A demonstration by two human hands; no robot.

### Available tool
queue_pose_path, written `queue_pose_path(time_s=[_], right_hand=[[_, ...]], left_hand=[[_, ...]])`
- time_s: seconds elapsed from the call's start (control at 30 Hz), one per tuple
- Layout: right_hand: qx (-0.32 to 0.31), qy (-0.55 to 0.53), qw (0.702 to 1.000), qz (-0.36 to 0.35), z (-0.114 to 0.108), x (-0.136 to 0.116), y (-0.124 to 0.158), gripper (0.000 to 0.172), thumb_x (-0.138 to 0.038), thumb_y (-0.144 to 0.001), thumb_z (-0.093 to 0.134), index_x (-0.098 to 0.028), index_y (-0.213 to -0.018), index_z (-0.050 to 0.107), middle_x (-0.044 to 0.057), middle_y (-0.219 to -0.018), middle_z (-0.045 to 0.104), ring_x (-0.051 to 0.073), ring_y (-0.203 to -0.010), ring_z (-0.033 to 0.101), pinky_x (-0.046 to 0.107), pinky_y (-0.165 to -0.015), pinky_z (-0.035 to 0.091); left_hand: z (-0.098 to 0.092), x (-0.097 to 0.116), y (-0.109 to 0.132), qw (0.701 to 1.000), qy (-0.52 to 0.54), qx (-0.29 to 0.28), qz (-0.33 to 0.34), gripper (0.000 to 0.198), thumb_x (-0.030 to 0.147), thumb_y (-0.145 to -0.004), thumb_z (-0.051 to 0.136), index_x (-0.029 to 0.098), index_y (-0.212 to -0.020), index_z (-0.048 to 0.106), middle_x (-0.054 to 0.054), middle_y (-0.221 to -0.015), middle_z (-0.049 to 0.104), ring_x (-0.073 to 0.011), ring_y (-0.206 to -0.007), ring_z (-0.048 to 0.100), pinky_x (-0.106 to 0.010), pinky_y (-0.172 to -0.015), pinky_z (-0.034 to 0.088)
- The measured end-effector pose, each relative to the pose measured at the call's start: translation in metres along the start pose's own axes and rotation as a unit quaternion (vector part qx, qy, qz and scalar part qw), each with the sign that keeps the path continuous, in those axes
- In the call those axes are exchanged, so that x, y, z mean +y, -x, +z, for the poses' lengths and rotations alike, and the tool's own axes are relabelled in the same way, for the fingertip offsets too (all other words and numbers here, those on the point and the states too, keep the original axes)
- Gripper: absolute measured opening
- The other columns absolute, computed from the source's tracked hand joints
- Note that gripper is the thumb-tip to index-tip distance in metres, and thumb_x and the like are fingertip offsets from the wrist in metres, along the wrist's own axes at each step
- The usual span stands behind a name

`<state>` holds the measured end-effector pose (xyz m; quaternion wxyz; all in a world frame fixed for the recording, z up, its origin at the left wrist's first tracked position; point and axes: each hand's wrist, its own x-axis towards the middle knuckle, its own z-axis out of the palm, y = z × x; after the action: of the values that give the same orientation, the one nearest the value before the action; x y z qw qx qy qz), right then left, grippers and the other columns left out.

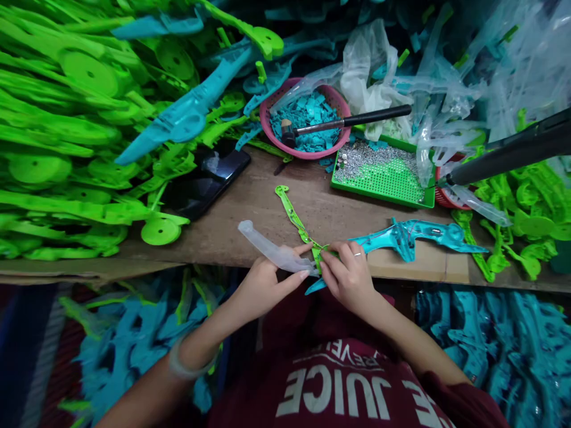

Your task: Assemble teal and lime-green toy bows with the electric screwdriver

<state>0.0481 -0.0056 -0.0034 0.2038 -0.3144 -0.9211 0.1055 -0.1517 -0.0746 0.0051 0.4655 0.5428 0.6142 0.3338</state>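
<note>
My left hand [263, 284] pinches a thin clear plastic bag [267, 246] that trails off to the left over the wooden bench [250, 220]. My right hand [348, 274] is closed on the near end of a long green plastic strip [292, 215], which lies diagonally across the bench. A teal plastic toy part [410, 236] sits right beside and partly under my right hand, stretching to the right. Both hands meet at the strip's near end, at the bench's front edge.
A pink basket [304, 119] of teal bits holds a small hammer [343, 123]. A green tray [383, 172] carries small metal pieces. A black phone [206, 181] lies left of centre. Heaps of green parts [66, 119] crowd the left; teal parts [491, 339] lie below.
</note>
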Motion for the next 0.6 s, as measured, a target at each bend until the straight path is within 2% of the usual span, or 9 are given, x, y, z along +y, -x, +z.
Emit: queue_pose_path(time_s=[0.1, 0.23, 0.43, 0.53, 0.6], right_hand=[[-0.029, -0.001, 0.999, 0.038, -0.001, -0.001, -0.007, 0.019, -0.022, -0.098, 0.053, -0.017, -0.091, 0.070, 0.008, -0.089, 0.064, 0.022, -0.085, 0.048, 0.037, -0.074, 0.038], [-0.017, 0.029, 0.999, 0.000, -0.002, 0.006, -0.011, 0.023, -0.022, -0.099, 0.052, -0.017, -0.084, 0.068, 0.008, -0.086, 0.062, 0.021, -0.082, 0.045, 0.036, -0.071, 0.034], [-0.017, 0.011, 0.997, -0.080, -0.005, 0.015, -0.008, 0.017, -0.024, -0.098, 0.055, -0.015, -0.093, 0.069, 0.009, -0.092, 0.066, 0.021, -0.085, 0.046, 0.036, -0.074, 0.036], [-0.048, -0.005, 0.996, -0.077, -0.008, 0.017, -0.007, 0.021, -0.029, -0.099, 0.055, -0.014, -0.097, 0.069, 0.010, -0.096, 0.066, 0.023, -0.090, 0.047, 0.037, -0.076, 0.037], [-0.069, -0.018, 0.996, -0.062, -0.010, 0.018, -0.007, 0.023, -0.031, -0.099, 0.054, -0.014, -0.098, 0.069, 0.011, -0.097, 0.065, 0.024, -0.092, 0.047, 0.038, -0.076, 0.037]], left_hand=[[-0.001, 0.002, -0.001, 1.000, -0.006, 0.001, -0.001, 0.037, 0.031, -0.088, 0.062, 0.021, -0.123, 0.066, -0.006, -0.121, 0.072, -0.0234, -0.110, 0.068, -0.040, -0.100, 0.052], [-0.002, 0.001, -0.003, 1.000, -0.001, 0.001, -0.009, 0.035, 0.031, -0.087, 0.062, 0.021, -0.119, 0.068, -0.006, -0.121, 0.073, -0.0243, -0.110, 0.068, -0.041, -0.101, 0.051], [-0.003, -0.001, -0.006, 0.997, 0.046, -0.014, -0.054, 0.031, 0.034, -0.085, 0.063, 0.020, -0.111, 0.071, -0.007, -0.124, 0.072, -0.0250, -0.113, 0.068, -0.042, -0.103, 0.052], [-0.004, 0.003, -0.009, 0.992, 0.099, -0.017, -0.081, 0.033, 0.037, -0.084, 0.064, 0.018, -0.111, 0.070, -0.008, -0.122, 0.073, -0.0246, -0.110, 0.069, -0.041, -0.100, 0.055], [-0.004, 0.004, -0.012, 0.981, 0.156, -0.016, -0.110, 0.033, 0.039, -0.083, 0.066, 0.017, -0.108, 0.068, -0.008, -0.114, 0.075, -0.0235, -0.105, 0.071, -0.039, -0.094, 0.058]])
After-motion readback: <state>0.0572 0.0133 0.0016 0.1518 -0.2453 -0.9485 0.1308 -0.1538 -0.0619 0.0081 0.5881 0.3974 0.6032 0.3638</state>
